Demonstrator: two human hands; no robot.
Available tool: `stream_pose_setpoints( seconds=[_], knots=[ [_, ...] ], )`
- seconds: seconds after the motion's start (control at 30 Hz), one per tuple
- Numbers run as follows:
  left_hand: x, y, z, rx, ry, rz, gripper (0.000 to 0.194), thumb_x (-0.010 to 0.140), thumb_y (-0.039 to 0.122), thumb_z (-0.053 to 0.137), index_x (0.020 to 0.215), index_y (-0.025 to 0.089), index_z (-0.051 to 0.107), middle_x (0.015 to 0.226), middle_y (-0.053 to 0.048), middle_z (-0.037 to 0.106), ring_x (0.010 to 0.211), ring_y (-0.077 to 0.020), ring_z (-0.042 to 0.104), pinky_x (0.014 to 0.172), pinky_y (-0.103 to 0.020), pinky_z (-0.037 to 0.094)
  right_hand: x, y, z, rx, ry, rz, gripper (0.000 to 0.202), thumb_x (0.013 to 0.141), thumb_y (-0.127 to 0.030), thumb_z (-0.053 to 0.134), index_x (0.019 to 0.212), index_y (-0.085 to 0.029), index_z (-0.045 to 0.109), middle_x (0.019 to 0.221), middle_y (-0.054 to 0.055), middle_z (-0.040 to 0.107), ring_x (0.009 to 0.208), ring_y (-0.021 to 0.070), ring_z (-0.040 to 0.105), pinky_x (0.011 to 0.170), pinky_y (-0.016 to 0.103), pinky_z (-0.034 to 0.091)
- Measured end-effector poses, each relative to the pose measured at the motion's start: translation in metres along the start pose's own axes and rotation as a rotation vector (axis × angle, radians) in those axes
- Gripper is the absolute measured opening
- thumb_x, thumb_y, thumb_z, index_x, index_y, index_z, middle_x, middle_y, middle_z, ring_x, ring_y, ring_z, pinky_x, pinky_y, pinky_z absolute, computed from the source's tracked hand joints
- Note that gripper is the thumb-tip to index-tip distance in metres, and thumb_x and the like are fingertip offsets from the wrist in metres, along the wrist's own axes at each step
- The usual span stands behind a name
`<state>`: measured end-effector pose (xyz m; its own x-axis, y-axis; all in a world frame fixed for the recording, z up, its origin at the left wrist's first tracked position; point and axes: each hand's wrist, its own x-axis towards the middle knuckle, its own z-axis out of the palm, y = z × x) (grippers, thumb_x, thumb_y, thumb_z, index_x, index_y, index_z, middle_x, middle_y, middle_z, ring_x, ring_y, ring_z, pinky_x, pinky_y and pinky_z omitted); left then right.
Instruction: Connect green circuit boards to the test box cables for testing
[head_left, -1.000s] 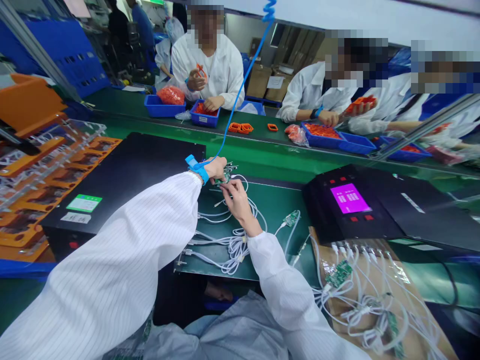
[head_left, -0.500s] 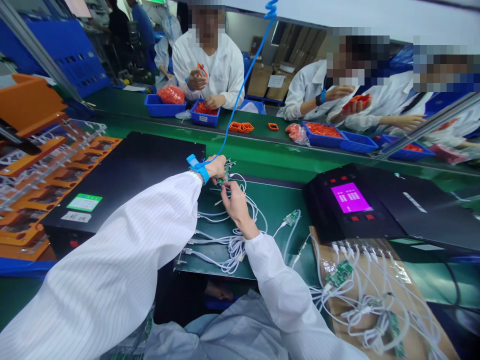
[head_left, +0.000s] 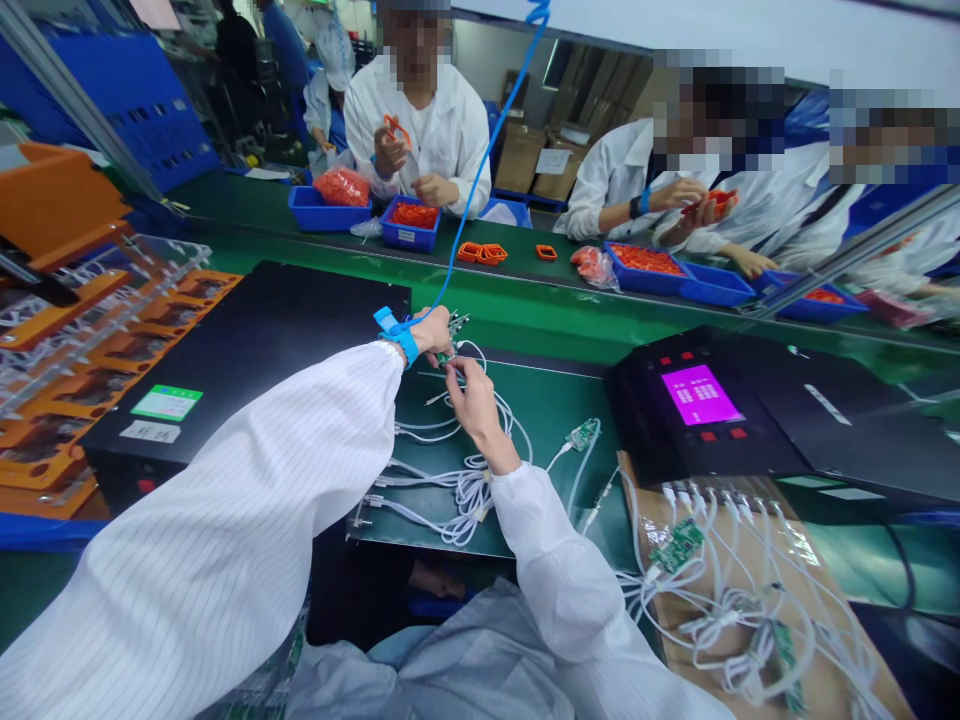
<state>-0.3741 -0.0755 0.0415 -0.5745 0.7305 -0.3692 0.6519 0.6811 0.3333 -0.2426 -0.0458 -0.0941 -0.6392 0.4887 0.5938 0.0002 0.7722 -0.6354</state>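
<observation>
My left hand [head_left: 433, 332], with a blue wrist strap [head_left: 399, 335] at its cuff, is closed around a small green circuit board [head_left: 448, 354]. Thin metal pins or leads [head_left: 458, 322] stick out beyond the fingers. Just below it, my right hand [head_left: 474, 402] has thumb and fingers pinched at the board's near edge. What that pinch holds is too small to make out; a white cable [head_left: 480, 350] loops from beside the board. Under both hands lies a bundle of white cables [head_left: 472, 495] on a dark green mat [head_left: 551, 390].
A black box [head_left: 300, 310] stands at left. At right is a black tester [head_left: 750, 400] with a magenta screen. Circuit boards [head_left: 677, 545] on white cables lie on cardboard [head_left: 675, 640]. Across the bench, co-workers handle orange frames beside blue bins [head_left: 409, 235]. A coiled blue cord [head_left: 495, 150] hangs down to my wrist.
My right hand has shifted very slightly, still pinched by the board. My left hand stays almost in place. Across the bench, co-workers' hands have moved a little.
</observation>
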Motion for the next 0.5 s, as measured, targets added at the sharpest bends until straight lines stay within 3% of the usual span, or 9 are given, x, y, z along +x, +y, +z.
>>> stream_pose_setpoints(
  seconds=[0.3, 0.5],
  knots=[
    [-0.004, 0.003, -0.004, -0.018, 0.018, -0.030, 0.023, 0.083, 0.023, 0.085, 0.097, 0.015, 0.069, 0.087, -0.008, 0.080, 0.080, -0.0221, 0.079, 0.067, -0.020, 0.060, 0.001, 0.000, 0.002, -0.007, 0.012, -0.026, 0.024, 0.108, -0.035, 0.043, 0.108, -0.021, 0.062, 0.104, 0.013, 0.071, 0.094, 0.0242, 0.069, 0.086, 0.039, 0.056],
    [-0.011, 0.006, -0.006, -0.027, -0.002, -0.042, 0.021, 0.087, 0.020, 0.081, 0.103, 0.012, 0.068, 0.100, -0.011, 0.080, 0.080, -0.0216, 0.079, 0.066, -0.022, 0.062, 0.003, 0.000, 0.003, -0.016, -0.011, -0.029, 0.028, 0.108, -0.036, 0.041, 0.105, -0.020, 0.064, 0.103, 0.013, 0.072, 0.092, 0.0236, 0.069, 0.086, 0.038, 0.056]
  ],
)
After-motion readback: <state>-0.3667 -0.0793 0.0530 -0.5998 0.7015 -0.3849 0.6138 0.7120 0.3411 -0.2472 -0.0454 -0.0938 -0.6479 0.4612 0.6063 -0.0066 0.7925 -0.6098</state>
